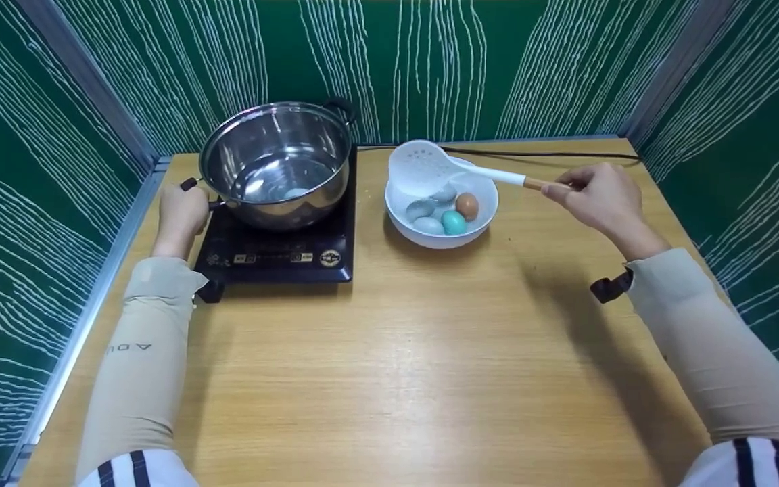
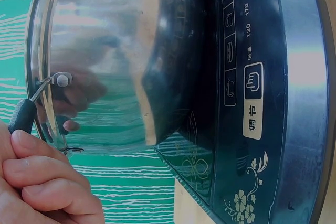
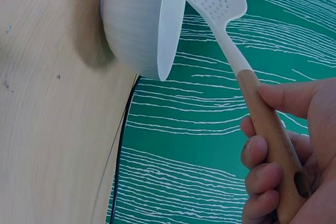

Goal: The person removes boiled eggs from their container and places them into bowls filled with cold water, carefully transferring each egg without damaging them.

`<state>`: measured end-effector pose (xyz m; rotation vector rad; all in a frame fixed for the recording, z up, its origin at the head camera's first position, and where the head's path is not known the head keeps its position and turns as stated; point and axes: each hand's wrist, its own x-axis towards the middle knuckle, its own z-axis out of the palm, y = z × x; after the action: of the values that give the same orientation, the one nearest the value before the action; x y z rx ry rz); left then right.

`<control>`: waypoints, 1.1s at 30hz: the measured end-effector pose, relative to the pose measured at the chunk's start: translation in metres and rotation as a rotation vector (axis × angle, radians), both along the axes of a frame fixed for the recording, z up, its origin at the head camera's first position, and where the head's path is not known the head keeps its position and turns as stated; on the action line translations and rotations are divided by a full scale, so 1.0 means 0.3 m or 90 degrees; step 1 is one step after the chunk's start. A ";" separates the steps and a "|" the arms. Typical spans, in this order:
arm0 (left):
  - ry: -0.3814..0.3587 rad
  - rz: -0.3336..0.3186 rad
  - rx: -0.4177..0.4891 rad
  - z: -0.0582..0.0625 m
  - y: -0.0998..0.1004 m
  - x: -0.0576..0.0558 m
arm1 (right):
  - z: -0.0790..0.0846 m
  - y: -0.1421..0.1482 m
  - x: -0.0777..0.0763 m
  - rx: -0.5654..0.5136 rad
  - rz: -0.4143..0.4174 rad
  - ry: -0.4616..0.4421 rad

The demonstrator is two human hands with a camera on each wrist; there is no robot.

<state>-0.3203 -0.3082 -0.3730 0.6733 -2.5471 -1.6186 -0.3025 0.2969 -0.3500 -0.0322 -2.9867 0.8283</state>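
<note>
My left hand (image 1: 183,213) grips the black side handle (image 2: 23,116) of a steel pot (image 1: 281,210), its fingers curled round it. Clear liquid seems to lie in the pot, and a pale rounded thing shows at the bottom. In my right hand (image 1: 602,196) is a white slotted spoon (image 1: 423,166), held by its wooden handle (image 3: 270,124). The spoon's perforated head hangs over the back left of a white bowl (image 1: 430,240). Several eggs lie in that bowl, among them a brown egg (image 1: 467,205) and a turquoise egg (image 1: 454,222).
Under the pot is a black induction cooker (image 1: 274,264) with a control strip along its front. A black cable (image 1: 552,155) runs along the back of the wooden table (image 1: 403,352). Green panels (image 1: 430,74) with white lines enclose the table at the back and sides.
</note>
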 end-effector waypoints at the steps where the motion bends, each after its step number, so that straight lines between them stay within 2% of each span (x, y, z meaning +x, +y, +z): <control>1: 0.005 0.001 0.001 0.000 0.002 -0.001 | 0.002 -0.001 -0.001 -0.003 -0.002 0.004; 9: 0.006 0.006 0.006 0.006 0.011 0.000 | 0.016 -0.008 -0.007 -0.040 -0.031 -0.004; 18: 0.002 0.001 0.016 0.006 0.007 -0.001 | 0.059 -0.029 -0.024 -0.081 -0.057 0.021; 22: 0.000 -0.002 0.015 0.002 0.007 -0.001 | 0.081 -0.046 -0.032 -0.088 -0.059 0.036; 29: 0.020 0.019 0.004 -0.005 0.010 -0.004 | 0.130 -0.105 -0.055 -0.093 -0.054 0.061; 33: 0.011 0.021 0.010 -0.005 0.008 -0.006 | 0.160 -0.141 -0.068 -0.085 -0.046 0.066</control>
<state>-0.3221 -0.3058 -0.3744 0.6949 -2.5004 -1.6285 -0.3230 0.2546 -0.3021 -0.0968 -2.8115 0.9876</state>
